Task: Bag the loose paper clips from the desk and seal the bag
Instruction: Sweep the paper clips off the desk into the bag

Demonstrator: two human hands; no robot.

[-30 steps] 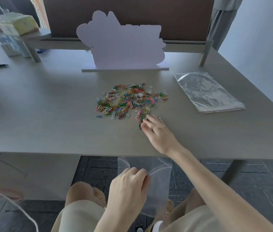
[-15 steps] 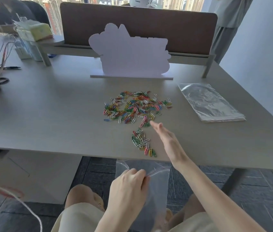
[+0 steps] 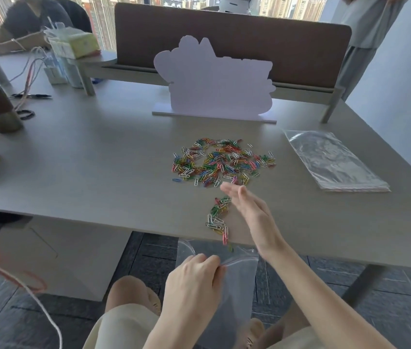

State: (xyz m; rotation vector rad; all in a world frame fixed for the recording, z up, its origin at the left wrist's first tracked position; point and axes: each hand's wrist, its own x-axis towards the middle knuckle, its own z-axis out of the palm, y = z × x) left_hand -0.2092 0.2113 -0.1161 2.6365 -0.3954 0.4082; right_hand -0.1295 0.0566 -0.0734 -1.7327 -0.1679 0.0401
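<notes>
A heap of coloured paper clips (image 3: 222, 165) lies in the middle of the grey desk (image 3: 98, 177). A narrow trail of clips (image 3: 218, 217) runs from it to the desk's front edge. Below that edge hangs a clear zip bag (image 3: 234, 295), its mouth held apart; my left hand (image 3: 194, 290) pinches the near lip. My right hand (image 3: 252, 215) stands on edge on the desk, fingers flat and together, just right of the trail, holding nothing. A clip or two hang over the edge above the bag's mouth.
A stack of spare clear bags (image 3: 335, 162) lies at the right. A white cut-out sign (image 3: 214, 84) stands behind the heap, before a brown partition. Bottles, cables and boxes crowd the far left. Another person sits at the back left.
My right hand has swept a batch of clips out of the heap toward the front edge, leaving a trail. It now stands on edge beside them. The left hand keeps hold of the bag.
</notes>
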